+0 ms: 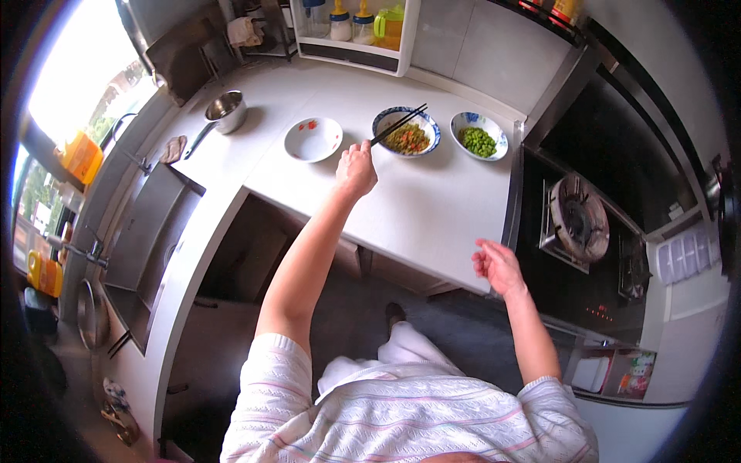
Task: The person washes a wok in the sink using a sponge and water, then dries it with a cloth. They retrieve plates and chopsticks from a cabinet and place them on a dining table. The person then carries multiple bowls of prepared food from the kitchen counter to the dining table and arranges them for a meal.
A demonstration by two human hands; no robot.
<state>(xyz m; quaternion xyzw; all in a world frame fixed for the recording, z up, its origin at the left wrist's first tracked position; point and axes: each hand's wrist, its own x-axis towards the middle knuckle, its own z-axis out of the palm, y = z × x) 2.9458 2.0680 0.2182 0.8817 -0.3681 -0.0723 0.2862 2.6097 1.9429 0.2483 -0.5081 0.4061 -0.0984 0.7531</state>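
Note:
Black chopsticks (399, 124) are held in my left hand (356, 169), their far ends over a blue-rimmed bowl (379, 120) of chopped food with orange bits (408, 139). Whether the chopsticks touch the bowl's rim, I cannot tell. To its left sits an empty white bowl with red flower prints (313, 140); to its right, a blue-patterned bowl (472, 120) holds green beans or peas (478, 142). My right hand (499, 266) is over the counter's front right corner, fingers partly curled and apart, holding nothing.
A small steel saucepan (226, 112) and a folded cloth (173, 150) lie on the white counter (428, 214) at the left, near a steel sink (145, 231). A gas burner (579, 219) is set in the black hob at the right. A rack of jars (353, 51) stands at the back.

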